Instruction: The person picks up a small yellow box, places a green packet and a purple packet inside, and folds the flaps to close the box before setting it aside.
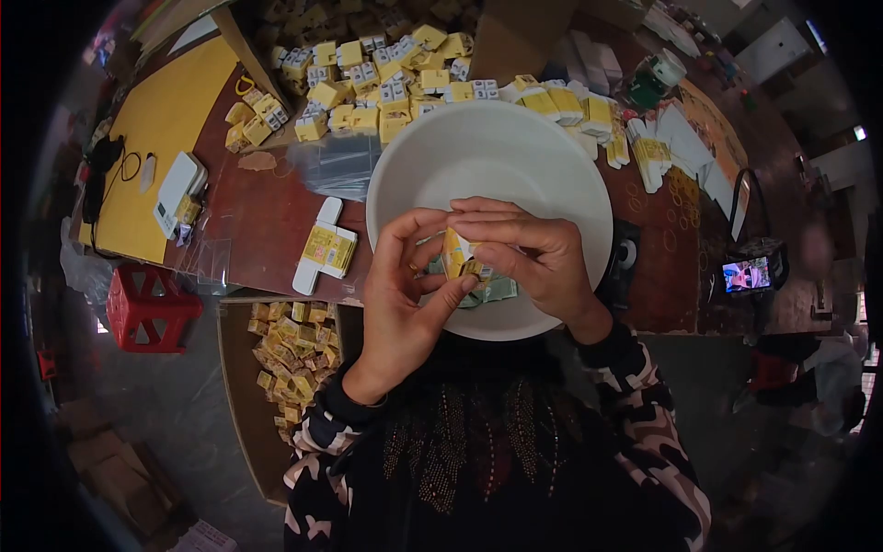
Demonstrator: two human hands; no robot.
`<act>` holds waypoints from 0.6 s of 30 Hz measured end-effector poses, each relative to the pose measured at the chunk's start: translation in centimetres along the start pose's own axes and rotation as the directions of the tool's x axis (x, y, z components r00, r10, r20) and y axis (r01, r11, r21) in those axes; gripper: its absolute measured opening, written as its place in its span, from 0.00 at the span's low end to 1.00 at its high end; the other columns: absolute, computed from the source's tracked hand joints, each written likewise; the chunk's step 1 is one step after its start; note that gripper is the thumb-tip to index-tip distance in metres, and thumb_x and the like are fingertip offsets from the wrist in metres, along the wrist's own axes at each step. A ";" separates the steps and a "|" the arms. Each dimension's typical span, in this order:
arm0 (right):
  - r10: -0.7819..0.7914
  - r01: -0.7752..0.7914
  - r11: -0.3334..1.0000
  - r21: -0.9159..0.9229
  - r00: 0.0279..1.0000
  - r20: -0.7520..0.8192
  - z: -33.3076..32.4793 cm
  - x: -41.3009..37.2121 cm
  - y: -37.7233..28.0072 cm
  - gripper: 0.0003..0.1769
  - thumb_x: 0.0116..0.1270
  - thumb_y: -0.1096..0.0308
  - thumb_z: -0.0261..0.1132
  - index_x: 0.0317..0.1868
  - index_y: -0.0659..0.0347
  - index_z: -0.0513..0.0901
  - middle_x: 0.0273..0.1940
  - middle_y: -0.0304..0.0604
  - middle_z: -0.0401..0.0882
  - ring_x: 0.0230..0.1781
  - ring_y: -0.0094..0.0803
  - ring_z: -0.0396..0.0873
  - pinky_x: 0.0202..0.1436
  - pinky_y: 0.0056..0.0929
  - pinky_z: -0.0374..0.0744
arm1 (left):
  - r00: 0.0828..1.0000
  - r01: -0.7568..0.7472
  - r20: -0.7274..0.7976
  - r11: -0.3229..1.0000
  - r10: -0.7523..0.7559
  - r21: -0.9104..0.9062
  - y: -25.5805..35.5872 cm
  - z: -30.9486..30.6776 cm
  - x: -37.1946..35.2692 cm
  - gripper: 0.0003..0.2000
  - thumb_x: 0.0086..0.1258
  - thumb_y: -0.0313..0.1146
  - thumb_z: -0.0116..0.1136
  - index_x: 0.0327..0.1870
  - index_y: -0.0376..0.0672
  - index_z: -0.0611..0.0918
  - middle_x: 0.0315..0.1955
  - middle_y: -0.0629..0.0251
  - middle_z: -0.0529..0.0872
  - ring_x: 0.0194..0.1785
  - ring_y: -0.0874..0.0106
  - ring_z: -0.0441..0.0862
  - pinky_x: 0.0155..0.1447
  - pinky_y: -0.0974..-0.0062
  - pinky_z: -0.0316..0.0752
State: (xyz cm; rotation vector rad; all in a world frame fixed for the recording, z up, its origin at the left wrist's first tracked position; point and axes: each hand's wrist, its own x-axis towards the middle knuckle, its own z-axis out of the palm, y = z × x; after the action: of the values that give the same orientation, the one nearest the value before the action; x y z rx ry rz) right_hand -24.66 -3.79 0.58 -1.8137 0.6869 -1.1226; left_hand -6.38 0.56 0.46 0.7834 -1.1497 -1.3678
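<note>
Both hands are over the front of a large white basin (405,166), holding one small yellow box (455,256) between them. My left hand (405,294) grips the box from the left and below, thumb and fingers around it. My right hand (533,253) closes over its top and right side, with the fingertips meeting those of the left. Part of the box is hidden by the fingers. Below the hands, greenish packets (497,291) lie in the basin. Left of the basin, flat unfolded yellow-and-white cartons (328,248) lie on the red-brown table (248,212).
Yellow boxes (363,120) are heaped behind the basin, beside clear plastic bags (336,166). A white scale (179,189) stands left. Folded cartons (648,156), rubber bands (681,198) and a device with a lit screen (747,274) are right. An open carton (241,405) holds small boxes below.
</note>
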 end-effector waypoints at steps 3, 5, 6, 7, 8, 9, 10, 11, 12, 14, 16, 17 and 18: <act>0.021 -0.020 1.000 0.020 1.000 -0.011 -0.1 0.0 0.2 0.13 0.69 0.72 0.69 0.53 0.62 0.88 0.56 0.47 0.86 0.65 0.45 0.78 0.69 0.40 0.76 | 1.000 0.003 0.007 1.000 -0.003 0.005 0.0 0.1 0.0 0.30 0.65 0.10 0.61 0.67 0.37 0.65 0.65 0.55 0.71 0.69 0.65 0.74 0.57 0.77 0.85; -0.020 0.023 0.995 -0.092 0.999 0.038 -0.3 0.1 0.2 0.13 0.69 0.72 0.69 0.53 0.61 0.88 0.55 0.47 0.87 0.65 0.45 0.78 0.68 0.40 0.77 | 1.000 0.031 0.004 1.000 -0.031 -0.001 -0.1 0.0 -0.1 0.30 0.66 0.11 0.60 0.68 0.37 0.64 0.64 0.54 0.71 0.68 0.65 0.75 0.57 0.77 0.85; -0.019 0.023 0.995 -0.093 0.999 0.039 -0.3 0.1 0.2 0.13 0.69 0.72 0.69 0.53 0.61 0.88 0.55 0.47 0.87 0.65 0.45 0.78 0.68 0.40 0.77 | 1.000 0.031 0.004 1.000 -0.031 -0.001 0.0 0.0 -0.1 0.30 0.66 0.11 0.60 0.68 0.37 0.64 0.64 0.54 0.71 0.68 0.65 0.75 0.57 0.77 0.85; -0.060 0.065 0.990 -0.122 0.997 0.049 -0.4 0.1 0.1 0.14 0.68 0.71 0.69 0.54 0.61 0.88 0.55 0.47 0.86 0.65 0.45 0.78 0.67 0.40 0.78 | 0.999 0.034 0.004 0.999 -0.034 -0.025 0.0 0.1 -0.1 0.30 0.66 0.11 0.60 0.68 0.37 0.64 0.64 0.54 0.71 0.68 0.65 0.75 0.57 0.77 0.85; -0.098 0.106 0.983 -0.150 0.993 0.060 -0.4 0.2 0.1 0.15 0.68 0.70 0.70 0.54 0.60 0.88 0.55 0.47 0.86 0.65 0.46 0.78 0.66 0.40 0.78 | 0.999 0.038 0.005 0.998 -0.038 -0.050 0.0 0.1 -0.1 0.30 0.67 0.12 0.60 0.68 0.37 0.64 0.64 0.54 0.72 0.68 0.64 0.75 0.57 0.76 0.84; -0.098 0.106 0.983 -0.149 0.993 0.061 -0.5 0.2 0.0 0.15 0.68 0.70 0.70 0.54 0.60 0.88 0.55 0.47 0.86 0.65 0.46 0.78 0.66 0.40 0.78 | 0.999 0.038 0.003 0.998 -0.038 -0.050 0.0 0.0 -0.1 0.30 0.67 0.12 0.60 0.68 0.37 0.64 0.64 0.54 0.72 0.68 0.64 0.75 0.57 0.76 0.84; -0.117 0.130 0.978 -0.165 0.989 0.085 -0.6 0.3 -0.1 0.15 0.68 0.69 0.69 0.54 0.62 0.87 0.56 0.49 0.86 0.65 0.48 0.78 0.68 0.42 0.77 | 0.999 0.038 0.013 0.996 -0.037 -0.075 0.0 0.0 -0.1 0.30 0.67 0.12 0.60 0.68 0.37 0.64 0.64 0.54 0.72 0.68 0.64 0.75 0.58 0.76 0.84; -0.135 0.153 0.972 -0.181 0.985 0.108 -0.7 0.3 -0.1 0.16 0.69 0.68 0.67 0.54 0.64 0.87 0.57 0.51 0.85 0.66 0.50 0.77 0.69 0.43 0.75 | 0.999 0.038 0.023 0.994 -0.036 -0.100 0.0 -0.1 -0.1 0.30 0.67 0.12 0.61 0.68 0.38 0.64 0.64 0.55 0.72 0.68 0.64 0.75 0.58 0.76 0.84; -0.134 0.153 0.972 -0.179 0.985 0.109 -0.7 0.3 0.0 0.16 0.69 0.68 0.67 0.54 0.64 0.87 0.57 0.51 0.85 0.66 0.50 0.77 0.69 0.43 0.75 | 0.999 0.039 0.022 0.994 -0.037 -0.100 0.0 -0.2 -0.1 0.30 0.67 0.12 0.61 0.68 0.38 0.64 0.64 0.55 0.72 0.68 0.64 0.75 0.58 0.76 0.84; -0.185 0.213 0.951 -0.225 0.973 0.136 -0.6 0.5 0.3 0.17 0.69 0.65 0.68 0.54 0.64 0.87 0.57 0.51 0.85 0.65 0.51 0.77 0.68 0.43 0.76 | 0.999 0.047 0.021 0.993 -0.045 -0.112 0.0 -0.4 0.0 0.30 0.67 0.12 0.60 0.68 0.38 0.64 0.64 0.55 0.73 0.68 0.65 0.75 0.58 0.77 0.83; -0.221 0.259 0.916 -0.307 0.963 0.154 -0.4 0.5 0.1 0.17 0.69 0.65 0.68 0.54 0.65 0.87 0.56 0.51 0.85 0.64 0.52 0.78 0.67 0.43 0.77 | 0.999 0.050 0.014 0.992 -0.049 -0.113 -0.3 -0.7 -0.1 0.29 0.67 0.12 0.60 0.68 0.38 0.64 0.63 0.56 0.73 0.68 0.65 0.75 0.58 0.77 0.82; -0.253 0.303 0.871 -0.387 0.952 0.173 -0.3 0.5 0.1 0.17 0.69 0.65 0.67 0.54 0.65 0.87 0.56 0.51 0.85 0.64 0.53 0.78 0.67 0.43 0.77 | 0.999 0.054 0.010 0.992 -0.053 -0.115 -0.4 -0.9 -0.2 0.29 0.67 0.12 0.60 0.68 0.39 0.65 0.63 0.56 0.73 0.68 0.66 0.75 0.58 0.78 0.82; -0.255 0.305 0.872 -0.382 0.950 0.178 -0.3 0.5 0.2 0.17 0.69 0.65 0.67 0.54 0.65 0.87 0.56 0.51 0.85 0.64 0.53 0.78 0.67 0.43 0.77 | 0.999 0.052 0.004 0.992 -0.052 -0.115 -0.3 -1.0 -0.2 0.29 0.67 0.12 0.60 0.68 0.39 0.65 0.63 0.56 0.73 0.68 0.66 0.75 0.58 0.78 0.82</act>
State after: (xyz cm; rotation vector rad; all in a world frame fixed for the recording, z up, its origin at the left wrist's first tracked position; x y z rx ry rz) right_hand -24.73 -4.44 0.73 -2.3811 0.6293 -1.0974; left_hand -5.55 0.55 -0.19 0.7349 -1.0477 -1.4644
